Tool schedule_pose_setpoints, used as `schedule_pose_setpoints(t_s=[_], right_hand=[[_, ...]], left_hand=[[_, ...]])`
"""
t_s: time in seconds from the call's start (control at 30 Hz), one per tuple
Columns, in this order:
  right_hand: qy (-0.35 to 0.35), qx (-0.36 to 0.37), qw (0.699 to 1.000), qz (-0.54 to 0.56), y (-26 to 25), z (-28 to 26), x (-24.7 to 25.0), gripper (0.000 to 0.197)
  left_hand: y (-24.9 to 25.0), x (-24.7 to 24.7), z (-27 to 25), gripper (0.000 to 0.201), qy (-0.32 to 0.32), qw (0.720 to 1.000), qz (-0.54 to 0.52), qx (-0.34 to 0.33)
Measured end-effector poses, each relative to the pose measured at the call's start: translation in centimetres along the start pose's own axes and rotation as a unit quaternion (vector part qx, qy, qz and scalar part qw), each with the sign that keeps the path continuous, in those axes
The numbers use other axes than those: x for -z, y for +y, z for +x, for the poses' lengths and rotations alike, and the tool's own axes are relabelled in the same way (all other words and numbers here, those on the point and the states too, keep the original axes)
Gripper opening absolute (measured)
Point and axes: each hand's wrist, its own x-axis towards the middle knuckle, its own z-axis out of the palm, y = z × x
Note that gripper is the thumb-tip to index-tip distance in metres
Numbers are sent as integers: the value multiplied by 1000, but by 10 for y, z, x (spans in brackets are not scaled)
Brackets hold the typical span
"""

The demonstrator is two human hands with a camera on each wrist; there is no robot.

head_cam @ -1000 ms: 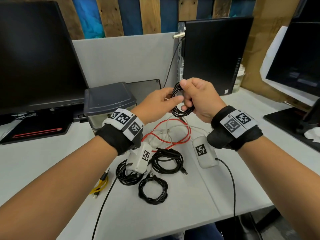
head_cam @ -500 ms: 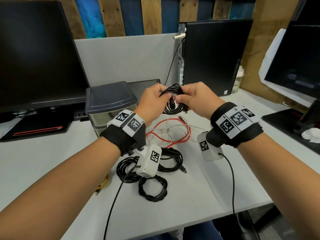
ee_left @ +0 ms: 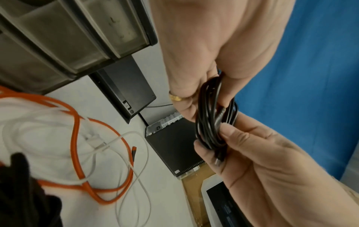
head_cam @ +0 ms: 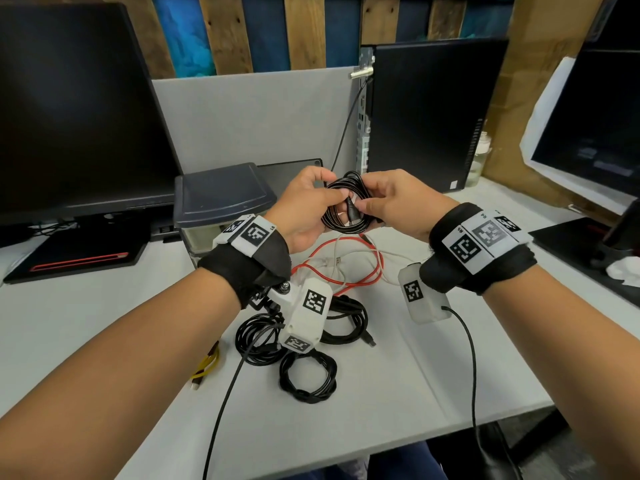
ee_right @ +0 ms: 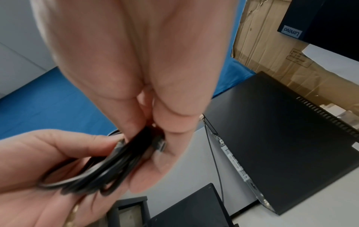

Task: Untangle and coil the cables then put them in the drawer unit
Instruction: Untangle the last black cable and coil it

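Above the desk, both hands hold a coiled black cable (head_cam: 346, 225) between them. My left hand (head_cam: 330, 195) grips the coil's left side; a ring shows on one finger. My right hand (head_cam: 367, 200) pinches the right side and the plug end, which lies across the coil's middle. The same coil (ee_left: 211, 119) shows in the left wrist view, and blurred (ee_right: 108, 170) in the right wrist view. The grey drawer unit (head_cam: 221, 199) stands just left of my hands, its drawers pushed in. A red cable (head_cam: 375, 271) and a white cable (head_cam: 346, 277) lie tangled under my hands.
Three coiled black cables (head_cam: 308, 377) lie on the white desk near its front edge, with a yellow cable (head_cam: 207, 365) to their left. A monitor (head_cam: 76, 109) stands at the left, a black PC tower (head_cam: 426, 112) behind my hands, and another monitor (head_cam: 588, 133) at the right.
Both hands lifted the black coil and turned it flatter. The left hand closed onto its left side, and the plug end now lies across the coil's middle.
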Motion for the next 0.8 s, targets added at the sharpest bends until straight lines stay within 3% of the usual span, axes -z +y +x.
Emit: schedule_pose_setpoints(t_s=[0.13, 0.3, 0.43, 0.53, 0.7, 0.8], right_hand=[[-12, -2, 1000, -21, 1, 0, -1, 30], [-26, -16, 998, -50, 0, 2, -2, 31], [26, 0, 999, -29, -1, 3, 2, 30], [52, 15, 998, -19, 1, 3, 3, 36], [36, 14, 999, 16, 6, 3, -1, 34], [38, 8, 999, 30, 6, 3, -1, 29]], left_hand=[[-1, -3, 0, 24, 22, 999, -41, 13], [-4, -12, 2, 27, 60, 998, -21, -29], [2, -9, 6, 16, 2, 998, 52, -24], [6, -3, 8, 33, -62, 993, 92, 50], [6, -4, 5, 14, -39, 994, 90, 49], [10, 0, -1, 11, -88, 986, 110, 92]])
